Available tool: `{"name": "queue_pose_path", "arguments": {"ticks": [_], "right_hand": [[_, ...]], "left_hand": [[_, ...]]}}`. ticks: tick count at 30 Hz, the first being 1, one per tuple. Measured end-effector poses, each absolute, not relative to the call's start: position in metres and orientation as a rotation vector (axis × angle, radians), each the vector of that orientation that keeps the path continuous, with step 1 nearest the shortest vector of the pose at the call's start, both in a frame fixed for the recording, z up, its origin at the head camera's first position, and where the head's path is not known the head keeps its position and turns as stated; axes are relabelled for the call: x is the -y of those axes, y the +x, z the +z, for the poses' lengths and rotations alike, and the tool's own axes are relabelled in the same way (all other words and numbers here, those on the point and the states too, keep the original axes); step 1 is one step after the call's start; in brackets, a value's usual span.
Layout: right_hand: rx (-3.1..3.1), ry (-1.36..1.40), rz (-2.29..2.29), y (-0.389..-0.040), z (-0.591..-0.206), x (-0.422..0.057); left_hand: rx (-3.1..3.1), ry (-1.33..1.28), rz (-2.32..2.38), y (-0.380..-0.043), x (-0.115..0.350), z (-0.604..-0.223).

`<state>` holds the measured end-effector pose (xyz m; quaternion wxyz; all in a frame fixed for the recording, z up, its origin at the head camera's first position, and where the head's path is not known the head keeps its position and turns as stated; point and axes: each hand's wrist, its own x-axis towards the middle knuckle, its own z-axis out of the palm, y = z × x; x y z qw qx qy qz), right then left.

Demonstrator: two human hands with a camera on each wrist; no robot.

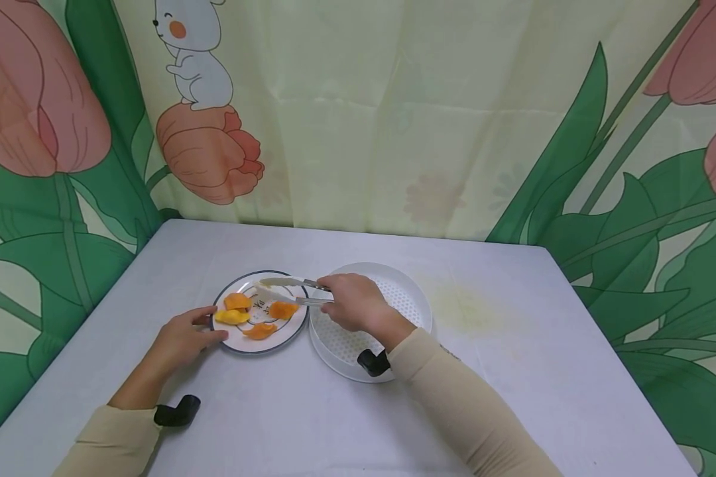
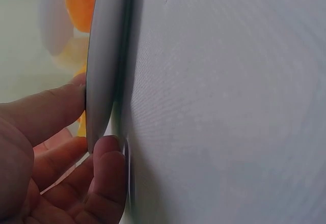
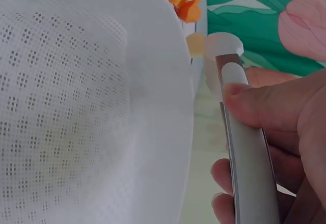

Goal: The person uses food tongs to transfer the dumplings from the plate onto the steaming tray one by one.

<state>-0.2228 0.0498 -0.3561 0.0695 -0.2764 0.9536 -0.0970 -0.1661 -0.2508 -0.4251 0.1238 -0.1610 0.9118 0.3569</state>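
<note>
My left hand (image 1: 185,338) holds the left edge of a white plate (image 1: 292,331) with a dark blue rim. In the left wrist view, the thumb lies over the rim (image 2: 104,66) and fingertips reach under it. Several orange and yellow food pieces (image 1: 260,330) lie on the plate. My right hand (image 1: 358,301) grips metal tongs (image 1: 313,301) with pale tips, the thumb (image 3: 249,102) along one arm. The tong tips spread apart above the plate, beside an orange piece (image 1: 283,310); whether they touch it I cannot tell.
A round white perforated basket (image 1: 414,311) stands right of the plate, partly under my right hand and forearm. A pale yellowish stain (image 1: 465,308) marks the white tablecloth (image 1: 513,391). Behind the table hangs a curtain (image 1: 346,132) printed with tulips.
</note>
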Motion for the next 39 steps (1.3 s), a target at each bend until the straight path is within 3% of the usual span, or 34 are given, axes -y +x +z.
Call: {"name": "queue_pose_path", "arguments": {"ticks": [22,39], "right_hand": [[-3.006,-0.818,-0.588,-0.216,-0.348,-0.09],[-3.012,-0.572,-0.764,-0.196,-0.342,-0.155]], "left_hand": [[-2.666,-0.436,1.048,-0.164,0.253,-0.426],[-2.675,-0.446,1.055,-0.163,0.252,-0.43]]}}
